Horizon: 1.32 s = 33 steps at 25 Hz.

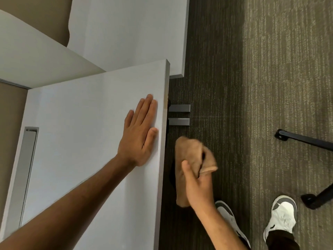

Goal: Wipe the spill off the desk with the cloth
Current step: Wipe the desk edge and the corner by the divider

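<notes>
Nearest, the right hand (197,184) grips a bunched tan cloth (191,159), held in the air over the dark striped carpet (270,78), just off the right edge of the pale grey laminate surface (81,123). Farther on, the left hand (139,131) lies flat, fingers straight, pressing the surface near that right edge.

a striped grey-brown carpet (270,69) covers the floor, darker in a band beside the furniture. a second pale table (129,33) stands further off. black chair legs (306,141) with castors reach in from the right.
</notes>
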### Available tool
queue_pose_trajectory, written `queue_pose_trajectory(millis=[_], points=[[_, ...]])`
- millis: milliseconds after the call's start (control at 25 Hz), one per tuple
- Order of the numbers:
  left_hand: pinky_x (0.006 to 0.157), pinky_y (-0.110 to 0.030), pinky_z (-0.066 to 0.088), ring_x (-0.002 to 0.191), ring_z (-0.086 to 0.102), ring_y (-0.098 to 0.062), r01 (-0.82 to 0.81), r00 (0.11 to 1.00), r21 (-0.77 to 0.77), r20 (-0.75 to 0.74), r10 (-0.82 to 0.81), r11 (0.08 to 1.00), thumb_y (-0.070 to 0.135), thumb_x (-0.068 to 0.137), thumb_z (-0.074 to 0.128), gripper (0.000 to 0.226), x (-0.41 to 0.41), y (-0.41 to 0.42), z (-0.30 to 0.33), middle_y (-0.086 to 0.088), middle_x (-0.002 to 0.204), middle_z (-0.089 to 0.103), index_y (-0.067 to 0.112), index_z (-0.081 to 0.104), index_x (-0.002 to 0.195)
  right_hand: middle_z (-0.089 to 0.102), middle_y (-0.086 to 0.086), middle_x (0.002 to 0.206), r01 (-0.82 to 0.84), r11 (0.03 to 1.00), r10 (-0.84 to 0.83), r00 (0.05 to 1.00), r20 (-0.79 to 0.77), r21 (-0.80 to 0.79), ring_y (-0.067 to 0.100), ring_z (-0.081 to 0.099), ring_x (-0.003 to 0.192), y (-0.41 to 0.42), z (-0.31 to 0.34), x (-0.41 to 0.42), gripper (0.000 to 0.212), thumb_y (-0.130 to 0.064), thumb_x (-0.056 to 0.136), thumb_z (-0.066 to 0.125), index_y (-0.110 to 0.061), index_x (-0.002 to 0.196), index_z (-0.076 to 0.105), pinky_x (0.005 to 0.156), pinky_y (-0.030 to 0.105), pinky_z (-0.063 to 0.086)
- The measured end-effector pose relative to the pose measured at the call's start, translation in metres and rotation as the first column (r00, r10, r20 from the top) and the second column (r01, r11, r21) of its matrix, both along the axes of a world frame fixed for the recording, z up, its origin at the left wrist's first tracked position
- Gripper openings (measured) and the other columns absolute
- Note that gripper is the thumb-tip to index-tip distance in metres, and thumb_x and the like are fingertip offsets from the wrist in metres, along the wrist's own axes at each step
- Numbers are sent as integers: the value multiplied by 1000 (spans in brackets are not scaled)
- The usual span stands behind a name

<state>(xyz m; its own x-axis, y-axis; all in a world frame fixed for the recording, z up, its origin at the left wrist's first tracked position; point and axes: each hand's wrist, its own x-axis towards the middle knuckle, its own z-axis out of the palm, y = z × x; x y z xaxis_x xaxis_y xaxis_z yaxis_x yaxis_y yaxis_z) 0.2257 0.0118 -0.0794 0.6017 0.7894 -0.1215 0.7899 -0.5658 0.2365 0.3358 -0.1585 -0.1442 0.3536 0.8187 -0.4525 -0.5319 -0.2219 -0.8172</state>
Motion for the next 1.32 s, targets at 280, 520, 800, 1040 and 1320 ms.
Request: queue_pose_trajectory(millis=[280,520,800,1040,1320], points=[[130,-55,6,164,0,-18,-1,1000,-30,24,2,1000,40,104,19,68,1,1,2,-4,177,6,13,17,167,43,-11,150,-157,977,159,987,2,146,-4,44,135,70,27,-10,74,-47,90,58,-36,155,25,106,14,44],[130,-56,9,163,2,-15,-20,999,-30,39,21,999,42,106,20,65,0,2,-2,0,177,9,17,21,167,34,0,161,-187,974,170,976,134,125,8,36,146,103,25,1,83,-54,89,58,-28,159,23,119,40,38],[130,-55,8,164,2,-18,-18,1000,-21,18,19,1000,42,105,19,68,1,1,0,-2,177,7,14,18,167,47,-5,145,-155,980,124,965,229,124,9,47,133,109,12,13,63,-59,87,57,-54,144,30,107,35,47],[130,-54,5,164,-1,-20,5,1000,-18,3,-5,1000,41,105,19,68,0,2,0,-2,177,2,13,14,167,51,-3,136,-249,962,222,952,212,110,5,55,122,54,2,4,53,-71,83,55,-69,132,33,94,19,50],[131,-49,3,164,0,-18,5,1000,-10,-5,-5,1000,42,106,19,68,-2,1,1,1,177,0,15,13,167,51,-52,118,28,991,-31,999,21,129,-20,51,116,111,15,42,74,-52,90,56,-37,155,23,88,0,43]])
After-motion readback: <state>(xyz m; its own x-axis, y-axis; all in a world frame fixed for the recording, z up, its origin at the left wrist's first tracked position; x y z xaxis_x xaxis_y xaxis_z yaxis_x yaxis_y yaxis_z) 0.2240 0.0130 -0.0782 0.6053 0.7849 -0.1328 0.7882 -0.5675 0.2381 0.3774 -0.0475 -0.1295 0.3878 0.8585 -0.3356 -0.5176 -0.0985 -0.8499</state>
